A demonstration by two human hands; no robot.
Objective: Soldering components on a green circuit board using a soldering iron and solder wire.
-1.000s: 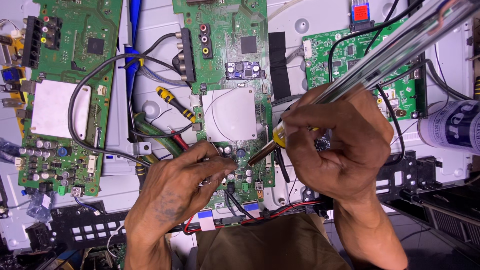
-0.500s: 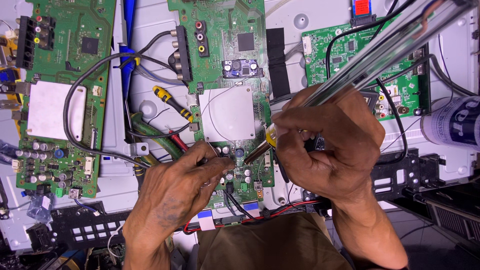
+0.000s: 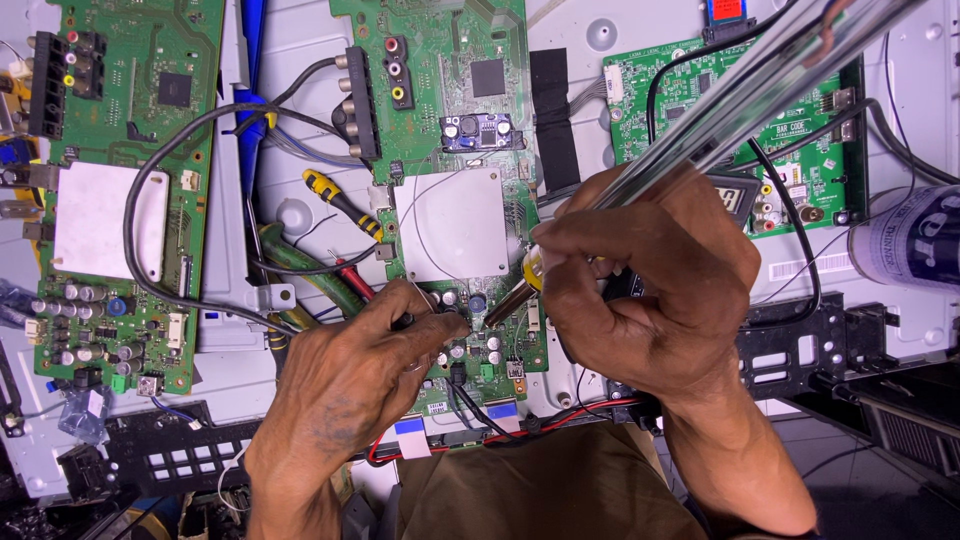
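Circuit board (image 3: 455, 150), green, middle of the bench, long axis running top to bottom; both hands meet on its lower part.
- Far left: second green board (image 3: 120, 200) with a white metal shield (image 3: 100, 220) on it and a row of small capacitors along its lower part.
- Thick black cable (image 3: 135, 215) loops over that board and runs up to the black connector block (image 3: 358, 100) on the middle board's left edge.
- Between the two boards: yellow-and-black tool handle (image 3: 335, 198) lying tilted, plus a green cable (image 3: 300, 265) and a red wire beside it.
- Left hand (image 3: 345, 385) comes up from the bottom, fingers pinched together on something small and dark at the board's capacitor cluster; can't tell what it grips.
- Square white shield (image 3: 450, 225) sits on the middle board, just above both hands.
- Soldering iron (image 3: 515, 295) tip, angled down-left, lands near a blue capacitor (image 3: 477, 302), just beside the left fingertips.
- Right hand (image 3: 650, 300) is closed round the iron's handle; thumb and fingers wrap it, yellow collar showing at the knuckles.
- Clear, blurred rod (image 3: 760, 85) crosses from the right hand up to the top right corner.
- Right: third green board (image 3: 740, 110), partly under that rod and black wires.
- Far right edge: white cylinder with blue print (image 3: 905, 240), lying on its side.
- Bottom centre: brown cloth (image 3: 540, 490) below the hands.
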